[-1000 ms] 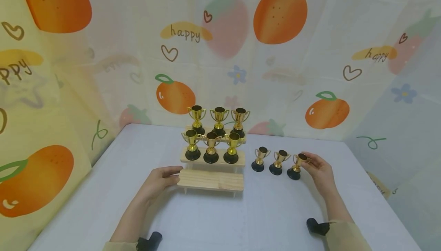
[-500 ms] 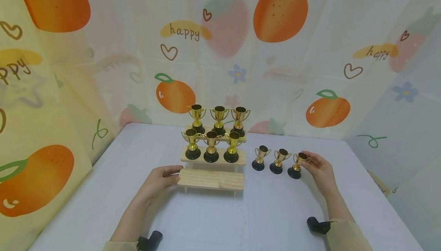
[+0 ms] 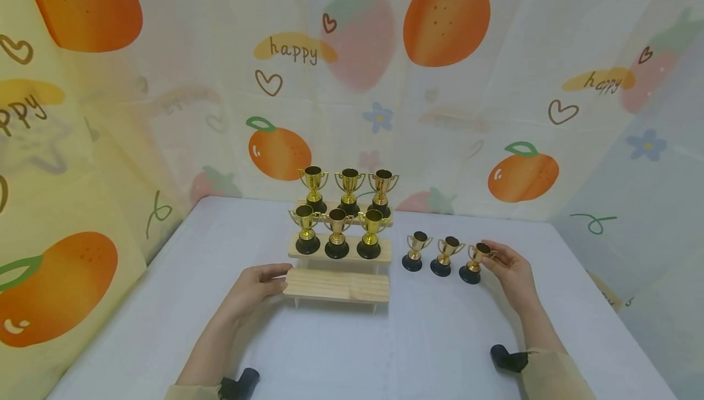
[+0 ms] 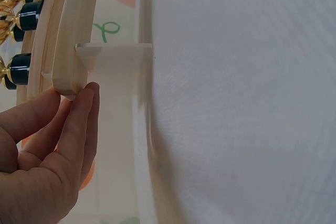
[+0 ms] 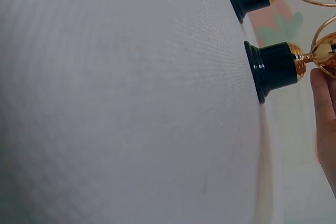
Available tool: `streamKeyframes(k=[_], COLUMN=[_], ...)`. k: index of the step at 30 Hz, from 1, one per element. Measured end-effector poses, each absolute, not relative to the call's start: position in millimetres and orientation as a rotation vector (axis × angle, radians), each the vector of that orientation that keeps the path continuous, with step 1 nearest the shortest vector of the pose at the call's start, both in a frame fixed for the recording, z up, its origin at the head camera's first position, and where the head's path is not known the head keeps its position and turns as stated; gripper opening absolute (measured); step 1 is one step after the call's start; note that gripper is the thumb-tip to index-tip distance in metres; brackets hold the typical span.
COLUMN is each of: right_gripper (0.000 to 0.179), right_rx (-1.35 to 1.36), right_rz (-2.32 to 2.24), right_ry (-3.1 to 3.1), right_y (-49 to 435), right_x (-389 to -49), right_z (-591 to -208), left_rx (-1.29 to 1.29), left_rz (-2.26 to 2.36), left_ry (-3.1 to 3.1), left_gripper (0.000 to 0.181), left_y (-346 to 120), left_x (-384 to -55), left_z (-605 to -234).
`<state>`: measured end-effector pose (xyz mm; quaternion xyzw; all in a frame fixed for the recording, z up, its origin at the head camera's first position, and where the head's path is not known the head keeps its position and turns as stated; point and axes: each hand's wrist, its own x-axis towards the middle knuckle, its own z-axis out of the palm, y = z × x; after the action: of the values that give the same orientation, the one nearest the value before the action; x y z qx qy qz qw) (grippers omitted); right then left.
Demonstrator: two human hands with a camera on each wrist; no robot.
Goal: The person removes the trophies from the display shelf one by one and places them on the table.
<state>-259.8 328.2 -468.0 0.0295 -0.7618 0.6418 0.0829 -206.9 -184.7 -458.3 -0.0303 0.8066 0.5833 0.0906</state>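
Observation:
My left hand [image 3: 254, 290] pinches the left end of the front step of a wooden tiered stand [image 3: 338, 286]. In the left wrist view, thumb and fingers [image 4: 79, 114] lie on either side of the plank's end [image 4: 73, 72]. My right hand [image 3: 511, 269] holds the rightmost small gold trophy cup [image 3: 474, 262] by its handle side; its black base is at the table. The right wrist view shows that trophy's base [image 5: 275, 66] upright by the cloth, with fingers at the cup. Two matching trophies, a middle one [image 3: 444, 258] and a left one [image 3: 416, 252], stand beside it.
Three gold trophies [image 3: 337, 235] stand on the stand's middle step and three [image 3: 349, 192] on its top step. The front step is bare wood. White cloth covers the table [image 3: 330, 357]; a fruit-printed curtain [image 3: 451, 119] hangs behind and along the left.
Both hands keep their places on the stand and the rightmost trophy. Only the head view shifts very slightly.

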Motion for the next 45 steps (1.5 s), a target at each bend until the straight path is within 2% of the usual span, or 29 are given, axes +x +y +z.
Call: streamKeyframes(k=[18, 36, 45], right_gripper=[0.055, 0.055, 0.051], right_rx=[0.079, 0.136, 0.103], right_rz=[1.888, 1.880, 1.808], right_ry=[-2.309, -2.264, -2.220], right_y=[328.9, 325.3, 318.8], right_x=[-257.6, -258.1, -257.9], right_z=[-467.7, -458.6, -441.6], left_rx=[-0.112, -0.101, -0.107], left_rz=[1.709, 1.701, 1.694], left_ry=[2.414, 2.427, 2.433], left_gripper=[0.042, 0.042, 0.042], left_y=[-184.1, -183.8, -184.2], left_x=[-205.7, -205.3, -206.2], left_z=[-456.7, -456.6, -457.2])
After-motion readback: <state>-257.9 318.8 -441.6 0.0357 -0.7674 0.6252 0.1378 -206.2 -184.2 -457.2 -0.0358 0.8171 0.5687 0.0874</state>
